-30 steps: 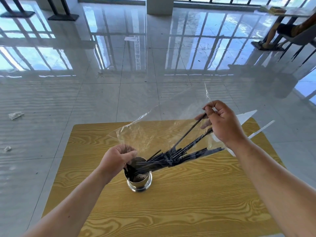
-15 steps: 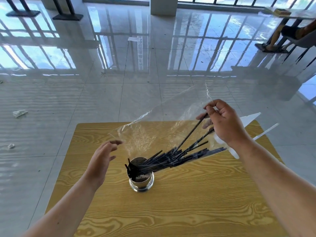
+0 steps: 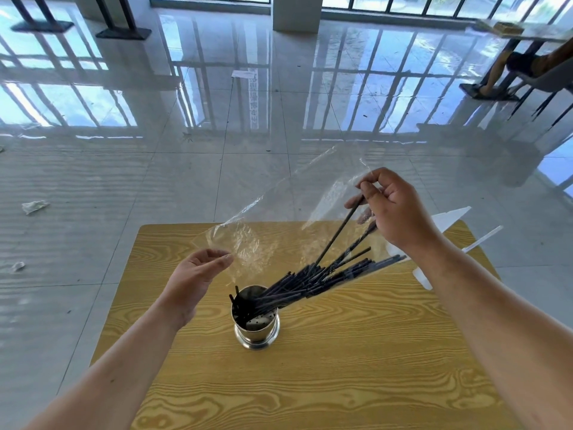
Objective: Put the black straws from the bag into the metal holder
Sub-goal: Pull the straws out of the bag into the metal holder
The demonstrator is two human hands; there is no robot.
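Note:
A shiny metal holder (image 3: 256,328) stands upright near the middle of the wooden table (image 3: 310,383). A bundle of black straws (image 3: 313,279) slants from the clear plastic bag (image 3: 288,218) down into the holder's mouth. My right hand (image 3: 392,209) is raised at the bag's upper right end and pinches the bag together with the top of one straw. My left hand (image 3: 193,274) hovers left of the holder with relaxed fingers, its fingertips at the bag's lower left edge, holding nothing.
White paper-like pieces (image 3: 446,221) lie at the table's right edge behind my right arm. Glossy tiled floor surrounds the table, with paper scraps (image 3: 34,206) at the left. A seated person's legs (image 3: 508,72) and a chair are at the far right.
My left hand let go of the holder's rim and moved up and left, opening. My right hand kept its grip and lifted slightly; the straws still slant into the holder.

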